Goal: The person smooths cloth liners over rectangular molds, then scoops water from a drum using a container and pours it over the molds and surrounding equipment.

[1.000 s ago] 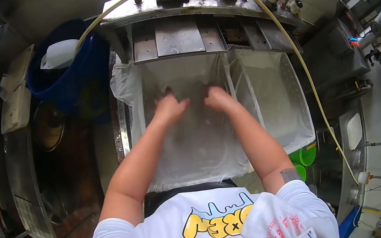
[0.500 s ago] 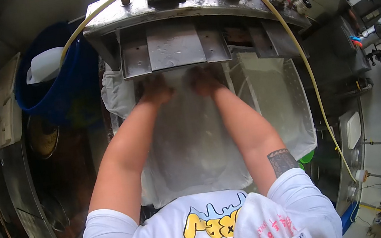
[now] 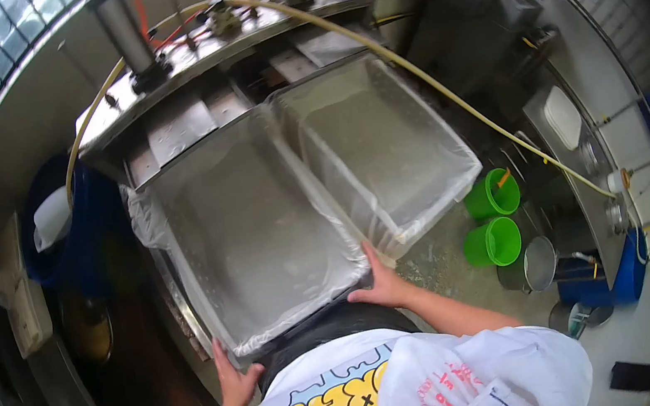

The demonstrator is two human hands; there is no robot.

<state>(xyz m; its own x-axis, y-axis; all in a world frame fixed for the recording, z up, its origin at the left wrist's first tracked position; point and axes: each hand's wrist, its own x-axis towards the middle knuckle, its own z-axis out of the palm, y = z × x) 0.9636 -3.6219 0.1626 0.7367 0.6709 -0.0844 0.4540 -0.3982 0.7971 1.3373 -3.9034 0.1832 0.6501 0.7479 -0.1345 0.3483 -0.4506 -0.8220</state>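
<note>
A large rectangular tray lined with thin white cloth [image 3: 336, 287] stands before me, with cloudy, pale contents inside. My left hand [image 3: 236, 379] is at its near left corner, fingers along the side and thumb toward the front edge. At the near right corner my right hand [image 3: 382, 285] holds the tray the same way, index finger up the side and thumb along the front. The undersides of both hands are hidden. Just right of this tray is a second cloth-lined tray [image 3: 445, 193].
Behind the trays runs a metal press frame [image 3: 179, 67] with upright cylinders. A yellow hose [image 3: 405, 65] arches over the trays. Green buckets [image 3: 492, 243] and a metal pot [image 3: 538, 265] stand on the floor at right. At left is a blue barrel [image 3: 88, 247].
Both hands have come back from the tray's far end, under the press plate, to its near corners. The view has turned, and the tray now shows clear of the plate.
</note>
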